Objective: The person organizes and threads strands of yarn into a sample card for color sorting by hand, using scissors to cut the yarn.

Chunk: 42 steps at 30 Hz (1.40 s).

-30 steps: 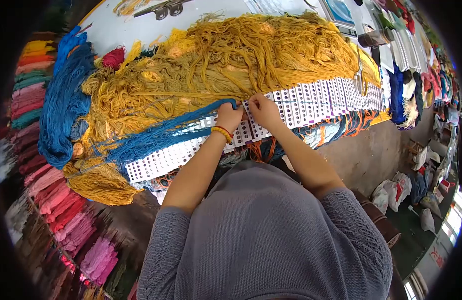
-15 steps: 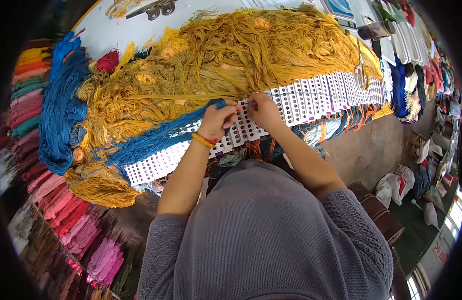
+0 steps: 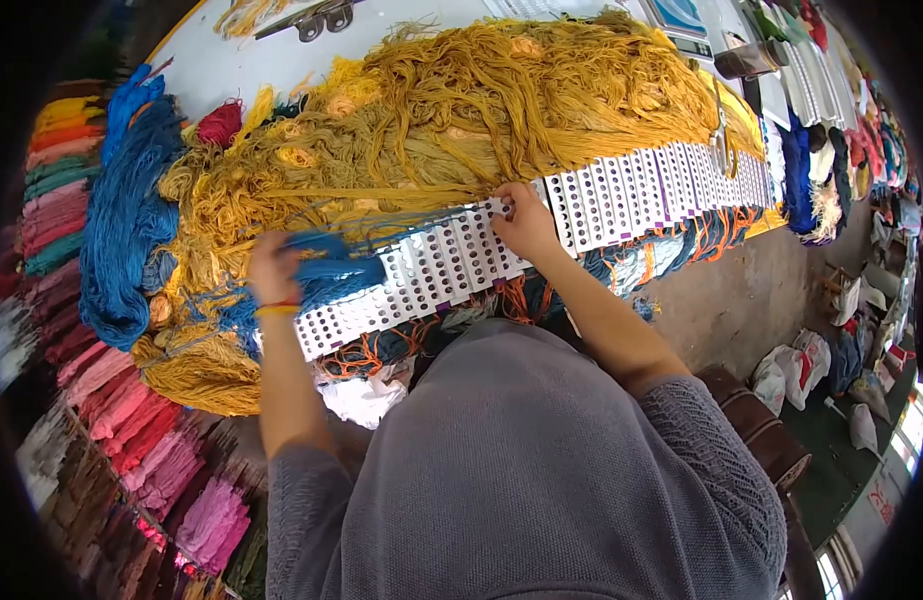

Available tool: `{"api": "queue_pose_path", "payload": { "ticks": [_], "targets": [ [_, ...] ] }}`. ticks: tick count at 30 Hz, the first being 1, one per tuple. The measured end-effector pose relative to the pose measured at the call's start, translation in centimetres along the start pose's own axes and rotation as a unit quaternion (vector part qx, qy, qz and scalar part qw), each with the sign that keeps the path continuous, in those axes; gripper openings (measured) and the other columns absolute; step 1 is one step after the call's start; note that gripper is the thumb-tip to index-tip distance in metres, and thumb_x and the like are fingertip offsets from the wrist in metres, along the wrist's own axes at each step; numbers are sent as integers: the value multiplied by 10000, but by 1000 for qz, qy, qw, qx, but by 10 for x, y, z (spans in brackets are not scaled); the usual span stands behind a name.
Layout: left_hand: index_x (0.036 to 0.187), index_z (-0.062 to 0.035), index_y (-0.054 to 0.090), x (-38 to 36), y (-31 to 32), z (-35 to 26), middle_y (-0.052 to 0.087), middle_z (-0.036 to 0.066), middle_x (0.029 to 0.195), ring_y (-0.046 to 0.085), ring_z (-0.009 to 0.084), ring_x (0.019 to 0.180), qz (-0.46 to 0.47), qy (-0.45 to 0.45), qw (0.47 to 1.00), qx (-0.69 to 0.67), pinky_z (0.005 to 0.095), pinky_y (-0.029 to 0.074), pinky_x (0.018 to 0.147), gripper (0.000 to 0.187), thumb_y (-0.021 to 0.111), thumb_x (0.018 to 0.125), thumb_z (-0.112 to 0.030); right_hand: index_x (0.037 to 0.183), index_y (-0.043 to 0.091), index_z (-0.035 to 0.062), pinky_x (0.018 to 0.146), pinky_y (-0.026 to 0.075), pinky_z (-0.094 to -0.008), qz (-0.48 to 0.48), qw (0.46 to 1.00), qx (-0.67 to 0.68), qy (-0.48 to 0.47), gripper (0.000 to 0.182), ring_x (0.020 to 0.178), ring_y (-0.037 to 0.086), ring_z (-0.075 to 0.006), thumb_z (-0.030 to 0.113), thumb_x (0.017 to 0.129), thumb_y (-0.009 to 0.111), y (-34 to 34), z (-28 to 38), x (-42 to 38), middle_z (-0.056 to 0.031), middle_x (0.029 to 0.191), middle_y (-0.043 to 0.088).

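A long row of white perforated cards (image 3: 606, 205) lies along the table's near edge, in front of a heap of mustard-yellow yarn (image 3: 461, 90). My left hand (image 3: 273, 272), smeared by motion, is closed on blue yarn (image 3: 336, 268) above the left part of the cards. From there, thin blue strands stretch right toward my right hand (image 3: 526, 222). That hand rests at the cards' upper edge, with thumb and fingertips pinched on the end of the strands. My fingers partly cover the pinched spot.
A thick blue skein (image 3: 131, 220) hangs at the left edge. Gold-handled scissors (image 3: 721, 140) lie on the cards at right, and black-handled scissors (image 3: 311, 20) at the back. Orange and dark yarns (image 3: 721, 240) hang below the cards. Racks of pink yarn (image 3: 151, 450) stand at left.
My left hand has swept left and down from beside my right hand, drawing the blue yarn along and baring more of the cards. My right hand has barely moved.
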<state>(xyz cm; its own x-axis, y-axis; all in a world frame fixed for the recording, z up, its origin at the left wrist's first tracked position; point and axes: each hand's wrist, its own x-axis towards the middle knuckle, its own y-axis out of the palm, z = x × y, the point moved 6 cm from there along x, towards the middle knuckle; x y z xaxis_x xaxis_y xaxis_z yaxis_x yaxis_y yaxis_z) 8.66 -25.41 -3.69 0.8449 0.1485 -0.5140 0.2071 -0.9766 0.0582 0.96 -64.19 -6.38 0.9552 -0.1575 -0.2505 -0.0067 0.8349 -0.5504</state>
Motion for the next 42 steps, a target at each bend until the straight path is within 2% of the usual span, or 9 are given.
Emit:
{"api": "queue_pose_path", "payload": {
  "ticks": [4, 11, 26, 31, 34, 35, 37, 40, 42],
  "targets": [
    [721, -85, 555, -16, -137, -34, 481, -12, 611, 325, 69, 387, -292, 33, 955, 33, 193, 241, 337, 266, 467, 819, -316, 944, 530, 55, 650, 455, -320, -26, 999, 39, 10, 288, 702, 544, -221, 139, 682, 612, -1, 1, -1, -107, 896, 519],
    [1171, -86, 494, -117, 177, 38, 529, 82, 1082, 536, 166, 921, 277, -85, 956, 46, 274, 486, 662, 501, 338, 888, -469, 821, 557, 6, 506, 437, -252, 142, 953, 267, -2, 175, 571, 534, -105, 172, 775, 588, 39, 78, -32, -55, 678, 570],
    [1007, -16, 557, -108, 165, 48, 592, 78, 918, 559, 159, 775, 196, -152, 963, -108, 265, 452, 615, 255, 505, 862, -219, 793, 522, 32, 514, 416, -206, 153, 948, 281, -3, 93, 592, 470, -68, 122, 815, 521, 18, 93, -42, -3, 704, 505],
    [764, -73, 502, -60, 76, 24, 369, -35, 554, 288, 52, 421, 149, -141, 943, -261, 182, 227, 358, 90, 540, 805, -143, 762, 519, 112, 465, 323, -228, 251, 562, 780, 111, 64, 443, 342, -85, 172, 781, 512, -35, 104, -38, 22, 606, 459],
    [839, -59, 505, -23, -77, -10, 309, -45, 533, 249, 53, 408, -69, -14, 966, -251, 185, 212, 340, 65, 498, 817, -120, 713, 436, 90, 485, 339, -213, 74, 779, 621, 32, 144, 501, 357, -63, 173, 815, 495, -143, 44, -13, 28, 588, 384],
    [856, -64, 512, -34, -111, -32, 288, -47, 533, 245, 50, 407, -215, -9, 960, -180, 183, 198, 336, 83, 456, 829, -120, 694, 418, 80, 504, 353, -209, 52, 700, 711, 39, 139, 531, 371, -77, 116, 811, 484, -196, 10, 3, 22, 608, 397],
    [856, -69, 516, -33, -165, -49, 306, -53, 534, 264, 46, 405, -297, 70, 940, -155, 189, 204, 337, 94, 459, 822, -136, 634, 402, 97, 481, 354, -194, -384, 769, 508, 63, 187, 522, 409, -96, 19, 789, 473, -310, -50, -8, 9, 587, 429],
    [922, -60, 555, -25, -51, -36, 359, -48, 531, 291, 38, 405, -55, 49, 994, -79, 196, 238, 352, 162, 496, 810, -162, 679, 520, 59, 545, 399, -277, -472, 874, -113, 13, 212, 592, 479, -116, 146, 841, 413, -340, -78, -9, -17, 607, 487],
    [855, -41, 604, -42, 71, -4, 607, 27, 691, 526, 91, 520, 87, 240, 900, 353, 199, 335, 397, 263, 518, 820, -287, 752, 536, 44, 599, 408, -315, -335, 933, 84, -100, 198, 646, 495, -140, 61, 824, 352, -228, -42, 10, -40, 697, 516]
  ]
}}
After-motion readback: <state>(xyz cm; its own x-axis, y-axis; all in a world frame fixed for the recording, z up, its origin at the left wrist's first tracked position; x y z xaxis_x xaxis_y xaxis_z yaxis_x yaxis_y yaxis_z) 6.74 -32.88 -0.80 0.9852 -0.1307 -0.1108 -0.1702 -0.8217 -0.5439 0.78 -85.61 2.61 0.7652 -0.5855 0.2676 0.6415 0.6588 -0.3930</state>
